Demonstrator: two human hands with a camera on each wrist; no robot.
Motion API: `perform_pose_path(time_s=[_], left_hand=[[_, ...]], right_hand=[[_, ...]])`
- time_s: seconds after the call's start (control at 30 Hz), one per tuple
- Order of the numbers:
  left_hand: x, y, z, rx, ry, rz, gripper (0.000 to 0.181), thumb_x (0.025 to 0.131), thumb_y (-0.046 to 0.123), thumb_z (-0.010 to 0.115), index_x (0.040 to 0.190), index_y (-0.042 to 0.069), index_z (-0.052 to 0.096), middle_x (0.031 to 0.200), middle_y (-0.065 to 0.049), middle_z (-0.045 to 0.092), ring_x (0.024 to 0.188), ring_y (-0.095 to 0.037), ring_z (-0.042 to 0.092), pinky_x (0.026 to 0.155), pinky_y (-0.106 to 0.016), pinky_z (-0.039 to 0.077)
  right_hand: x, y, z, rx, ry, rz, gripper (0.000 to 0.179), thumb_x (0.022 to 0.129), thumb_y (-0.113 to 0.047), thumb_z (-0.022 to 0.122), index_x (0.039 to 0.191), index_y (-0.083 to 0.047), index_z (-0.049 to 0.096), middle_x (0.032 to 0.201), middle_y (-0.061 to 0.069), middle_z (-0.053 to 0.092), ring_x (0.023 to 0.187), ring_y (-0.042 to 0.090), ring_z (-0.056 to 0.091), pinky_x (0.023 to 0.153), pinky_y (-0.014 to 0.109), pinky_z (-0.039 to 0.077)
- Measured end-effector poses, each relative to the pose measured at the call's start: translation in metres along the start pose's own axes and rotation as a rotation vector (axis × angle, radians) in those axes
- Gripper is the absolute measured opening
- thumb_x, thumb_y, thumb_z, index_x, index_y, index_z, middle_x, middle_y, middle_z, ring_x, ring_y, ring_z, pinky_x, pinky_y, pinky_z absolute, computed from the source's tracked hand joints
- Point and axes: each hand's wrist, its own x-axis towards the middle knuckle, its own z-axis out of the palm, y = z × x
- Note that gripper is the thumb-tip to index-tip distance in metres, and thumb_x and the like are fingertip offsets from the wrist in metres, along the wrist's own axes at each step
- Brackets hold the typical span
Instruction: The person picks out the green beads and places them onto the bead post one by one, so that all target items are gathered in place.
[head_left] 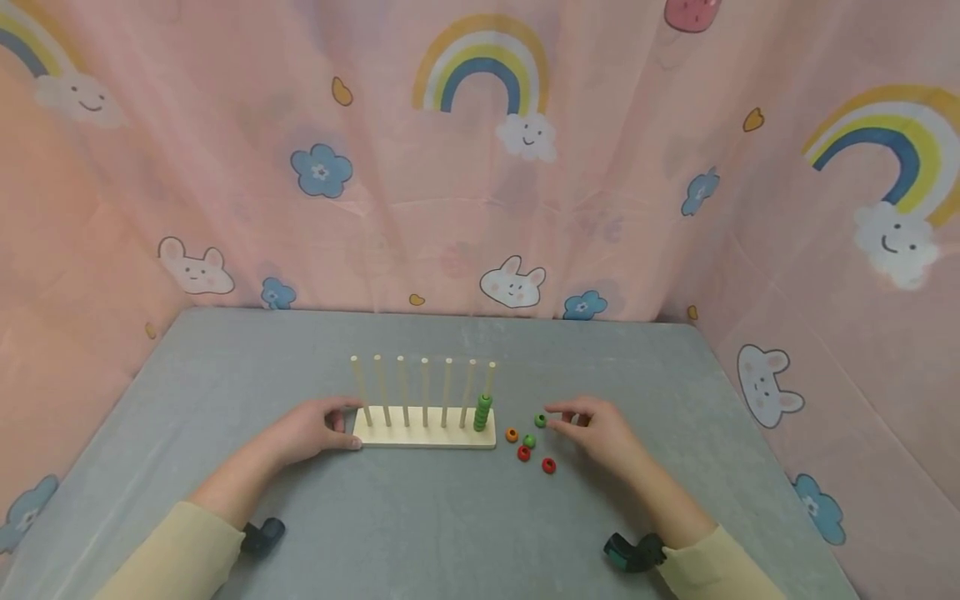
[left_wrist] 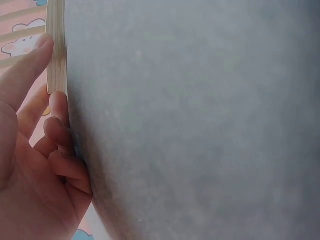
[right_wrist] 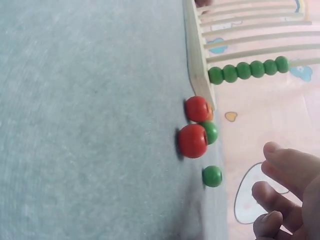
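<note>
A pale wooden peg stand (head_left: 420, 437) with several upright pegs is on the table. Several green beads (head_left: 482, 413) are threaded on its rightmost peg. My left hand (head_left: 309, 429) grips the stand's left end, thumb at the front corner and fingers behind; the left wrist view shows the thumb (left_wrist: 44, 47) against the base. My right hand (head_left: 600, 431) is just right of a loose green bead (head_left: 540, 421), thumb and forefinger spread around nothing. In the right wrist view its fingertips are apart from that green bead (right_wrist: 212, 176).
Between stand and right hand lie another green bead (head_left: 529, 441), an orange bead (head_left: 512, 435) and two red beads, one nearer the stand (head_left: 523, 453) and one nearer the front (head_left: 549, 466). A pink patterned curtain (head_left: 480, 200) surrounds the grey table (head_left: 420, 525) behind and at the sides.
</note>
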Motion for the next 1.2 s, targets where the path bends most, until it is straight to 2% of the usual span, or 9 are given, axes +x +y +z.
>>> perform_pose_path(time_s=[0.17,0.5,0.7,1.0,1.2], left_hand=[[0.001,-0.001,0.0,0.007,0.001,0.001,0.062,0.079,0.028,0.084,0.131,0.006,0.06,0.079,-0.001,0.053,0.07,-0.016,0.047,0.065,-0.034,0.037],[0.001,-0.002,0.0,-0.01,-0.004,0.002,0.061,0.078,0.027,0.085,0.13,0.006,0.061,0.078,-0.001,0.053,0.07,-0.017,0.047,0.066,-0.034,0.037],[0.0,0.0,0.0,0.008,-0.001,0.003,0.062,0.079,0.028,0.085,0.131,0.005,0.06,0.079,0.0,0.053,0.07,-0.016,0.047,0.066,-0.033,0.037],[-0.003,0.004,-0.001,0.009,0.005,0.001,0.062,0.078,0.028,0.085,0.131,0.005,0.06,0.078,-0.001,0.052,0.07,-0.017,0.047,0.065,-0.034,0.037],[-0.003,0.003,0.0,0.005,0.005,0.012,0.062,0.078,0.027,0.085,0.13,0.004,0.06,0.078,-0.001,0.052,0.07,-0.017,0.047,0.065,-0.035,0.037]], right_hand=[[0.003,0.001,0.002,-0.05,-0.019,0.011,0.026,0.088,-0.025,0.076,0.113,-0.018,0.076,0.084,-0.004,0.059,0.076,0.017,0.051,0.061,0.032,0.043],[0.009,-0.006,0.015,-0.182,-0.042,0.107,0.033,0.087,-0.027,0.078,0.118,-0.019,0.072,0.077,-0.003,0.055,0.07,0.015,0.049,0.061,0.032,0.038],[0.015,-0.011,0.02,-0.254,-0.047,0.122,0.03,0.086,-0.028,0.078,0.113,-0.017,0.071,0.074,-0.002,0.054,0.066,0.015,0.048,0.058,0.031,0.037],[0.019,-0.014,0.022,-0.298,-0.063,0.156,0.024,0.087,-0.027,0.077,0.108,-0.016,0.072,0.074,-0.002,0.054,0.064,0.014,0.049,0.057,0.031,0.037],[0.019,-0.014,0.022,-0.292,-0.064,0.161,0.023,0.088,-0.026,0.076,0.108,-0.016,0.071,0.075,-0.001,0.054,0.064,0.015,0.049,0.056,0.031,0.037]])
